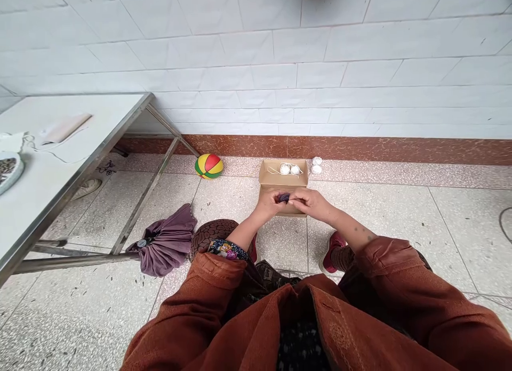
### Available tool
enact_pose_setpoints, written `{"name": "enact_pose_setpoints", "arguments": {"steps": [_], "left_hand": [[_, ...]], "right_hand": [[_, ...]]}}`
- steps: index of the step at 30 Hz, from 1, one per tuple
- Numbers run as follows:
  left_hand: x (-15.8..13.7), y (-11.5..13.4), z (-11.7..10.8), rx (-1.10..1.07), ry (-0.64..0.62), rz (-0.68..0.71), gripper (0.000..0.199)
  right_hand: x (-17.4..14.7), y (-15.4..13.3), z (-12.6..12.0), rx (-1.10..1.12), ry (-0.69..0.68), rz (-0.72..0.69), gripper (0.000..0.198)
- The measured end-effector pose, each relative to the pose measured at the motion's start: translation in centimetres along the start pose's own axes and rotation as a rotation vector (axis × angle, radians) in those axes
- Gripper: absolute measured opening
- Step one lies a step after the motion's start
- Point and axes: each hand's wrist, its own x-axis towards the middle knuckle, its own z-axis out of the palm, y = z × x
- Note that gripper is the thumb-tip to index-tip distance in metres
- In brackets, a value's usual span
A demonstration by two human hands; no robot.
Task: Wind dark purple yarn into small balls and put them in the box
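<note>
Way off to the left of the grip there's a metal-framed table (102, 127), and between it and the hands a crumpled purple cloth (170, 246) on the floor, lower than the grip. A striped ball (209, 166) sits up and left of the hands, near the wall.

Then the left hand (267, 203): fingers curled in, holding a little dark purple bundle (284, 198). That bundle is right between the two hands, over the near half of an open cardboard box (263, 174). Two white balls (289, 169) lie in the far half, just beyond the grip. Right hand (314, 204) has its fingertips pinched at the bundle's right end; can't tell if it's got a loose strand. Past it, up and right, two more white balls (316, 165) sit outside the box.

My read: they're mid-way through fiddling with the bundle, so next calls for a steady left hold and small right-fingertip work.
</note>
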Motion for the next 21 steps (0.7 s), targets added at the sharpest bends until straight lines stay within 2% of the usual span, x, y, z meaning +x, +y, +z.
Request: {"name": "enact_pose_setpoints", "arguments": {"steps": [4,9,15,18,21], "left_hand": [[-0.4,0.0,1.2,-0.034,-0.023,-0.026,0.042],[-1.2,1.4,1.2,-0.164,-0.06,0.026,0.032],[-1.6,2.6,0.2,-0.37,-0.067,0.034,0.036],[-1.2,2.1,-0.3,-0.39,0.012,0.034,0.036],[-0.6,1.0,-0.7,-0.332,0.173,0.032,0.033]], "right_hand": [[0.7,1.1,-0.2,-0.02,0.098,0.084,0.017],[1.1,2.5,0.2,0.047,0.154,0.192,0.019],[0.8,2.9,1.7,0.182,0.087,0.303,0.017],[0.4,2.7,2.8,0.127,0.029,0.3,0.018],[0.0,1.7,3.3,0.061,-0.064,0.192,0.019]]}}
